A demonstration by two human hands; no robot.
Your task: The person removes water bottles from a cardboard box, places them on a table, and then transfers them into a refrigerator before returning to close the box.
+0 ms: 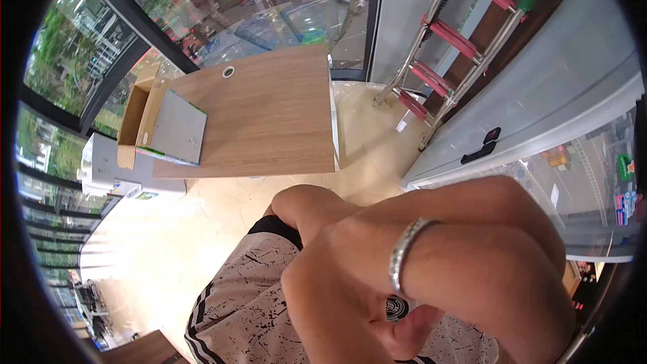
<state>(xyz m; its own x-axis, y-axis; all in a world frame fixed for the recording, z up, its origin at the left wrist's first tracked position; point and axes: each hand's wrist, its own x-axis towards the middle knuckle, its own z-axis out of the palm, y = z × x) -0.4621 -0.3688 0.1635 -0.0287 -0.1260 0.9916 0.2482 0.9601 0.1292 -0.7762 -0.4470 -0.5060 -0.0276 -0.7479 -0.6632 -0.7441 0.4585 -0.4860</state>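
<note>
Bare skin of my bent arms and hands [472, 259] fills the lower right, very close to the lens. Overlapping there, my left hand and my right hand cannot be told apart for certain. A silver textured band [407, 256] circles one limb. Below it a fingertip or thumb [414, 330] curls inward beside a round black-and-white emblem [396, 308]; no held object can be made out. Underneath lies my pale speckled garment [242, 296] with black stripes and a black cuff [276, 229]. Most fingers are hidden.
Ahead stands a wood-top table [276, 114] with an open cardboard box [138, 118] and a grey-white panel [176, 128] at its left end. A ladder with red steps [441, 84] leans at right, near a grey door with a black handle [480, 152]. Windows line the left and back.
</note>
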